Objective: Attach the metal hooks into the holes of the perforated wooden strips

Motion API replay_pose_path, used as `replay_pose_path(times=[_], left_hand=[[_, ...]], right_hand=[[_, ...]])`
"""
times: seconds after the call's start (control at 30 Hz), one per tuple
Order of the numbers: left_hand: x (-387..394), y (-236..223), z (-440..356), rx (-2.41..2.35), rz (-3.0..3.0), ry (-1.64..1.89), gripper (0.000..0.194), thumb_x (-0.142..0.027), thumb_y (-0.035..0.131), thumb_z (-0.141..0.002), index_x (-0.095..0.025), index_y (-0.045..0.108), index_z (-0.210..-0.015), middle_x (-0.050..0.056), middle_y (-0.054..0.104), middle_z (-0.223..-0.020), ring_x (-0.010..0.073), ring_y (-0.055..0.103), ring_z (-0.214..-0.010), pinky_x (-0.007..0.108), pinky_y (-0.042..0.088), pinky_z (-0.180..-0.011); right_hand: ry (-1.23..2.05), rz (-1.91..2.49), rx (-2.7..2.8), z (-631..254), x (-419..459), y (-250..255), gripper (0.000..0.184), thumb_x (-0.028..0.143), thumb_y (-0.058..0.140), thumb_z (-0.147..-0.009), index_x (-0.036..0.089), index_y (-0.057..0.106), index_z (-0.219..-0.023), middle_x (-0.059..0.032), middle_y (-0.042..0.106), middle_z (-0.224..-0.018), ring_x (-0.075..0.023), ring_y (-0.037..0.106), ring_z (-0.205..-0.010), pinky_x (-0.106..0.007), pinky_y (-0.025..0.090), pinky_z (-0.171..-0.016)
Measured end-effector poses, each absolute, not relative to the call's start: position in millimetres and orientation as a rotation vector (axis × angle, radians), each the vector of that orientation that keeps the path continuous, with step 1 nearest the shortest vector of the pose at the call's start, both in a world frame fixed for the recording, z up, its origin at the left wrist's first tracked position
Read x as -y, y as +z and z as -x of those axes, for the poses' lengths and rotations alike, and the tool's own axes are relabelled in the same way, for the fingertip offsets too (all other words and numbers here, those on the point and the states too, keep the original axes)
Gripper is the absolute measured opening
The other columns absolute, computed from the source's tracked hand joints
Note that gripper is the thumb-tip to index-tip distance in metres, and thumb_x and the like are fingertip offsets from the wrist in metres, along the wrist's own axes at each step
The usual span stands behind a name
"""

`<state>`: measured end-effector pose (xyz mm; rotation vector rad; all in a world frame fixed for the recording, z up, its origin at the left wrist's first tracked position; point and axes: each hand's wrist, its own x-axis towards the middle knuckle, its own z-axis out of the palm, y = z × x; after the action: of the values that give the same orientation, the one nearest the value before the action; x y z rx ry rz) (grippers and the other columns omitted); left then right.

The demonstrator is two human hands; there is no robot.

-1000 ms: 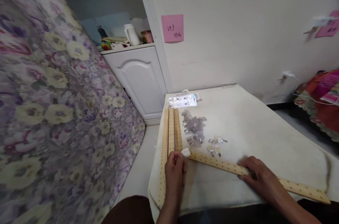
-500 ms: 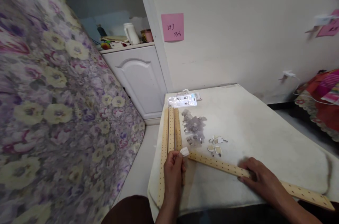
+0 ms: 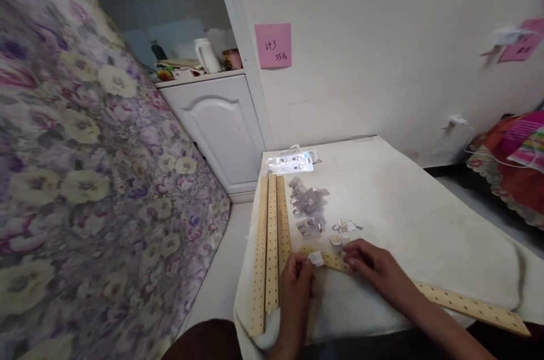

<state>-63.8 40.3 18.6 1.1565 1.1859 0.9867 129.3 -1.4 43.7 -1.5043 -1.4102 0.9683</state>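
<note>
My left hand (image 3: 297, 280) pinches a small white hook piece (image 3: 315, 258) right at the near end of a long perforated wooden strip (image 3: 463, 304) that lies slanted across the white table (image 3: 408, 201). My right hand (image 3: 374, 270) rests on that strip next to the piece, fingers curled down on the wood. Three more perforated strips (image 3: 271, 246) lie side by side along the table's left edge. A few loose white hooks (image 3: 345, 228) sit just beyond my right hand.
A pile of clear small bags (image 3: 309, 204) and a blister pack (image 3: 289, 163) lie further back on the table. A floral mattress (image 3: 85, 167) leans at the left, a white cabinet (image 3: 221, 122) stands behind, and pink notes (image 3: 272, 45) hang on the wall.
My right hand slid left along the slanted strip to its near end. My left hand moved the white piece slightly right and toward me, onto that end.
</note>
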Motion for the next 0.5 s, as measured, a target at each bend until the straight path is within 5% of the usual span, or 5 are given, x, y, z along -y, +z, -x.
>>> replay_pose_path(times=[0.13, 0.5], left_hand=[[-31, 8, 55, -1.168, -1.092, 0.978, 0.027, -0.045, 0.057, -0.078, -0.020, 0.047, -0.074, -0.008, 0.044, -0.054, 0.0057, 0.035, -0.041, 0.017, 0.028, -0.040], [-25, 5, 49, -1.134, -0.988, 0.998, 0.019, -0.036, 0.053, -0.081, -0.020, 0.045, -0.074, -0.009, 0.044, -0.052, 0.0052, 0.035, -0.040, 0.017, 0.028, -0.040]], right_hand=[[1.033, 1.439, 1.388, -100, -15, 37, 0.027, 0.031, 0.058, -0.078, 0.022, 0.059, -0.103, -0.0033, 0.068, -0.087, -0.0200, 0.063, -0.076, -0.032, 0.048, -0.071], [1.109, 1.414, 1.313, -83, -21, 31, 0.017, 0.019, 0.054, -0.075, 0.020, 0.059, -0.091, 0.0025, 0.057, -0.067, -0.0152, 0.055, -0.065, -0.027, 0.042, -0.062]])
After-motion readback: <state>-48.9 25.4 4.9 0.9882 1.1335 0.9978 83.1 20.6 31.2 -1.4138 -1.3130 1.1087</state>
